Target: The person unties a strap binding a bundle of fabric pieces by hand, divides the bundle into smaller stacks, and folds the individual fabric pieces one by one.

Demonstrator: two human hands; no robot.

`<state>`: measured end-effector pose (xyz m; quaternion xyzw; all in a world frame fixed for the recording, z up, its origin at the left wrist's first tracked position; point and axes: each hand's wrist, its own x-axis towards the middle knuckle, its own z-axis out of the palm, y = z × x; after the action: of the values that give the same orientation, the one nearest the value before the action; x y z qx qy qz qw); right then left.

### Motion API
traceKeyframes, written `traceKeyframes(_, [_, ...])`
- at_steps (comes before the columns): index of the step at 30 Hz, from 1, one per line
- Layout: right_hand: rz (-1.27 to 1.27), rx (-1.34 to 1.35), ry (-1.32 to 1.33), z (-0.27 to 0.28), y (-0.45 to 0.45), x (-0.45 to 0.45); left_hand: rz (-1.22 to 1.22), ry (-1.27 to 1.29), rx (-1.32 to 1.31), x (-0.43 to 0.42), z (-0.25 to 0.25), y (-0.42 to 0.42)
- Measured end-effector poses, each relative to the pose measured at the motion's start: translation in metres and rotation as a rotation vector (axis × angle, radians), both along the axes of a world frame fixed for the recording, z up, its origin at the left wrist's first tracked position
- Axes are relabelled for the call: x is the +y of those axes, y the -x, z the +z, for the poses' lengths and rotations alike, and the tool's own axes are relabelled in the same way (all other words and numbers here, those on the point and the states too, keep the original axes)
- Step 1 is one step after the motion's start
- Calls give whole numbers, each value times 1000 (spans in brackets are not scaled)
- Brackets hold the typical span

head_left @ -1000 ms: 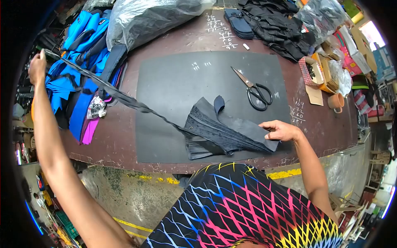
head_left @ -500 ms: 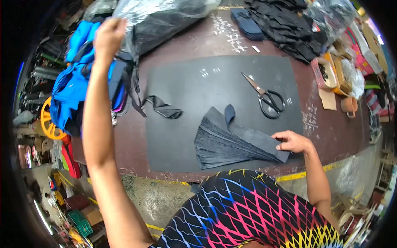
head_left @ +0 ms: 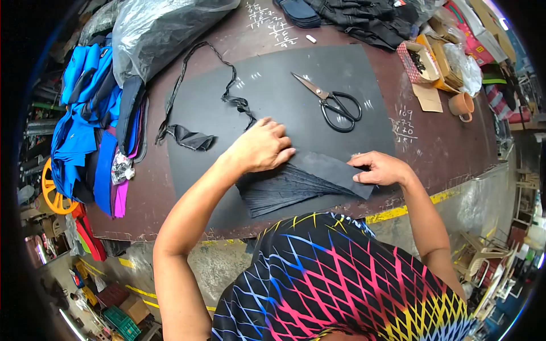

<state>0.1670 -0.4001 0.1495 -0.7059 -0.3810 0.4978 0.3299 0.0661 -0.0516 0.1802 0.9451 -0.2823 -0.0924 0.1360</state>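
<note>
A dark mat (head_left: 273,102) covers part of the brown bench (head_left: 443,153), which stands on a concrete floor (head_left: 222,267). On the mat, the dark fabric stack (head_left: 301,181) lies between both hands: the right hand (head_left: 384,169) clamps its gathered end, while the left hand (head_left: 261,146) covers its far-left edge, grip state indeterminable. The stack's long axis runs left to right, fanned end pointing left.

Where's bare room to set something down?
On the dark mat between the black fabric strip and the scissors; on the brown tabletop between the mat and the blue-and-magenta fabric pile; and its right side, nearer than the mug. Crowded: around the fanned black fabric pieces, left hand and right hand; and far right, by the patterned box.
</note>
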Motion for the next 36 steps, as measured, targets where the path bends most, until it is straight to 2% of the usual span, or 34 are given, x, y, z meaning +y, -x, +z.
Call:
traceKeyframes(3, [-17, -41, -21, -2, 4, 2, 231, -231, 355, 8, 24, 21])
traceKeyframes(4, [-21, -72, -35, -2, 6, 2, 233, -237, 354, 11, 24, 32])
traceKeyframes(7, [-29, -125, -80, 2, 12, 6, 283, -52, -108, 21, 8, 66])
traceKeyframes(11, [-16, -198, -142, 4, 11, 8, 232, 75, -16, 40, -14, 45])
traceKeyframes(16, [9, -250, -127, 6, 10, 7, 241, 261, 167, 8, -4, 9])
traceKeyframes(19, [5, -308, -146, 7, 16, 4, 92, 69, 263, -7, 2, 0])
traceKeyframes(24, [9, -497, -163, 27, 53, -1, 158, -67, 398, -24, 24, 51])
traceKeyframes(27, [18, -618, -172, 35, 77, -5, 227, 43, -20, -38, 22, 104])
traceKeyframes(29, [3, -750, -251, 38, 91, -7, 257, 73, -28, -39, 14, 121])
traceKeyframes(32, [-32, -740, -235, 45, 96, -8, 316, 125, -56, -40, 13, 134])
traceKeyframes(35, [-49, -704, -201, 43, 94, -7, 355, 67, 157, -34, 31, 119])
traceKeyframes(36, [-50, -668, -174, 40, 91, -6, 361, 65, 150, -32, 33, 113])
